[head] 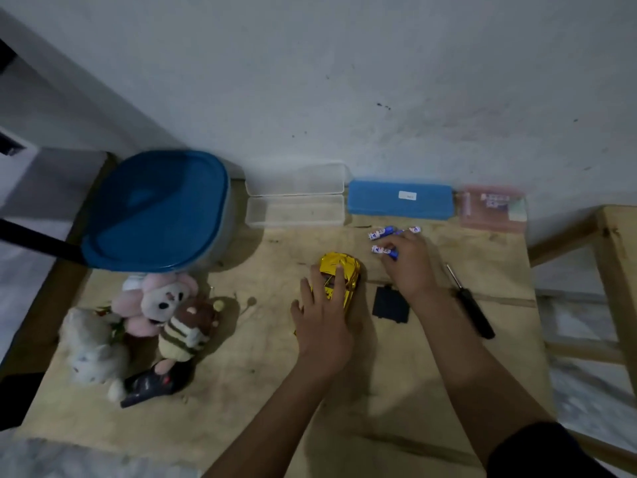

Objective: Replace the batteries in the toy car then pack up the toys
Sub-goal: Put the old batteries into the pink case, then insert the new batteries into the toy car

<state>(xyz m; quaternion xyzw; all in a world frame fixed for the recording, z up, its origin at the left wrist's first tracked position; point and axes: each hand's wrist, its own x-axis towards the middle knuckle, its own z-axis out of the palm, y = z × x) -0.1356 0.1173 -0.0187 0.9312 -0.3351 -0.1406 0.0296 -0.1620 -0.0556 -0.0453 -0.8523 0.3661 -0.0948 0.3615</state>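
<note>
- Step in hand, as I judge it: battery swap, mid-way. Black cover [391, 305] is off and lies flat on the wood table [241, 391], just right of the car and below my R wrist.
- Yellow toy car [339, 277] sits near table centre. My L hand [324, 312] lies flat on top of it, fingers spread, pinning it down rather than clasping it. Can't tell if the car is roof-up or belly-up; too shiny and blurred.
- My R hand [406, 263] is at the loose blue/white batteries [382, 232], just beyond and right of the car. Fingertips curl down onto the nearest cell [384, 250]; looks like a pinch forming, but can't tell if it's actually gripped yet.
- Can't tell if these cells are the new ones or the spent ones.
- Next, I reckon: pick one cell, check +/- ends, seat it in the bay w/ L hand steadying. Then cover back on, and the screwdriver [470, 301] right of my R forearm for the screw.
- Packing not begun, by the look: plush toys [151, 315] and dark remote [151, 386] lie out at the left, below the blue-lidded tub [155, 212].
- Writing: batteries show a red/white mark, maybe an "A", no brand readable. Blue case [400, 200] at the wall has a small white label, too small to read. Pink box [493, 207] has print, blurred.
</note>
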